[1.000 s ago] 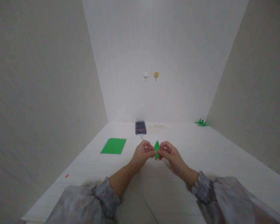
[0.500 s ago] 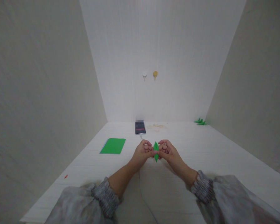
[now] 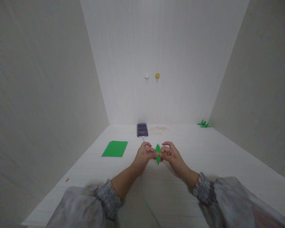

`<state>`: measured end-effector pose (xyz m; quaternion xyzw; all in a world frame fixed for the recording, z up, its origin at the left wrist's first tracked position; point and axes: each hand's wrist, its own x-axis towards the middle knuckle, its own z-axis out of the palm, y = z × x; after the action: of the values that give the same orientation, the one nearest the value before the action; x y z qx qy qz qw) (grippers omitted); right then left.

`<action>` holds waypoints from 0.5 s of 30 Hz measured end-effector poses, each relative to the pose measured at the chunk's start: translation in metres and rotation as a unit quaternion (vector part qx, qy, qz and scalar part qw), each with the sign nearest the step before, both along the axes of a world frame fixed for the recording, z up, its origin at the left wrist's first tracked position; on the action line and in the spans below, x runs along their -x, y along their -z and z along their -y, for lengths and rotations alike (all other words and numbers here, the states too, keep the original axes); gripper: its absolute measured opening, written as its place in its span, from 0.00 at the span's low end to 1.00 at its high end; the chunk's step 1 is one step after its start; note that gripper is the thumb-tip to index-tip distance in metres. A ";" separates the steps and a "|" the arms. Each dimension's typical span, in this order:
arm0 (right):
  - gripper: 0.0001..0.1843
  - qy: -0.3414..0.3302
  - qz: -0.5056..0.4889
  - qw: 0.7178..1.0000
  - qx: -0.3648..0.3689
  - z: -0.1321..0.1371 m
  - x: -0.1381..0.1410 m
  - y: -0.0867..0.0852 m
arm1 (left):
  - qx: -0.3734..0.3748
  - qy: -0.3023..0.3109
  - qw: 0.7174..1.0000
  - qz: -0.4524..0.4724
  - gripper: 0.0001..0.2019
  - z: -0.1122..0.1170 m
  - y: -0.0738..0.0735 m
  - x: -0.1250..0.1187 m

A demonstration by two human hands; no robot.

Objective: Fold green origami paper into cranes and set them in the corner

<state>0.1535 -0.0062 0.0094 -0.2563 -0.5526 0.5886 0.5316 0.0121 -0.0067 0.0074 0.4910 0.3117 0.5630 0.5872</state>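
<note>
Green folded paper is pinched by my left hand and right hand; uneven pulling could tear it.

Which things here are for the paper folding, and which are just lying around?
Probably for the folding:
folded green paper, held by the left hand and right hand
flat green paper
small green shapes, far right

Probably just lying or hanging about:
phone
white cable
orange bit
white hook
yellow hook
</note>
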 end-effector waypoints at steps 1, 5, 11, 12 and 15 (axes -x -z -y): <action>0.22 0.000 -0.001 1.000 0.003 0.000 0.000 0.000 | 0.001 -0.001 1.000 -0.003 0.22 0.000 0.000 0.000; 0.21 0.008 0.000 1.000 0.015 -0.001 -0.001 -0.001 | 0.016 0.014 0.999 -0.046 0.18 0.000 -0.002 0.003; 0.13 0.036 0.034 0.998 0.039 -0.002 -0.002 0.001 | 0.031 0.034 0.994 -0.098 0.12 0.001 -0.001 0.004; 0.12 0.043 0.044 0.997 0.038 -0.002 -0.002 0.001 | 0.034 0.038 0.994 -0.099 0.13 0.001 -0.001 0.004; 0.08 0.065 0.073 0.995 0.022 -0.001 -0.003 -0.001 | 0.046 0.031 0.993 -0.102 0.12 0.001 -0.001 0.004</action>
<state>0.1560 -0.0049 0.0103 -0.3455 -0.5590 0.5445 0.5212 0.0080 -0.0075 0.0080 0.5279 0.3805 0.4760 0.5916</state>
